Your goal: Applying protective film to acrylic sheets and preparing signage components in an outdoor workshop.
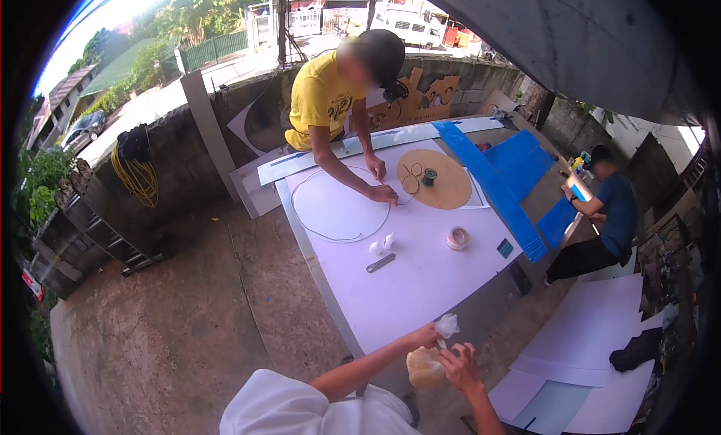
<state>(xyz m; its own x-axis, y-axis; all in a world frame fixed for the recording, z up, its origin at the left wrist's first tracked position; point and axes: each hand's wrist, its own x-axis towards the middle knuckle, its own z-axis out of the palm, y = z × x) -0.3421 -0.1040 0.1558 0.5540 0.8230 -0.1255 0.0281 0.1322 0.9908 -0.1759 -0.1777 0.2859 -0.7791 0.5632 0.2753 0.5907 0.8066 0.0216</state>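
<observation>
At the near edge of the table, my left hand (426, 335) is closed round the gathered neck of a clear plastic bag. The bag's whitish crumpled top (447, 326) sticks out above my fingers. Below hangs the bag's full, yellowish part (425, 367), whose contents I cannot make out. My right hand (460, 365) is beside it, its fingers bent and pinching at the neck. Closest on the white tabletop (420, 300) lie a grey utility knife (381, 263), two small white pieces (381, 244) and a roll of tape (457, 238).
Across the table a person in yellow (323, 97) handles a wire loop (293, 202) by a round brown board (443, 183) bearing a spool (429, 177). Another person (616, 210) works at the right, past blue strips (496, 187). White sheets (578, 330) lie lower right.
</observation>
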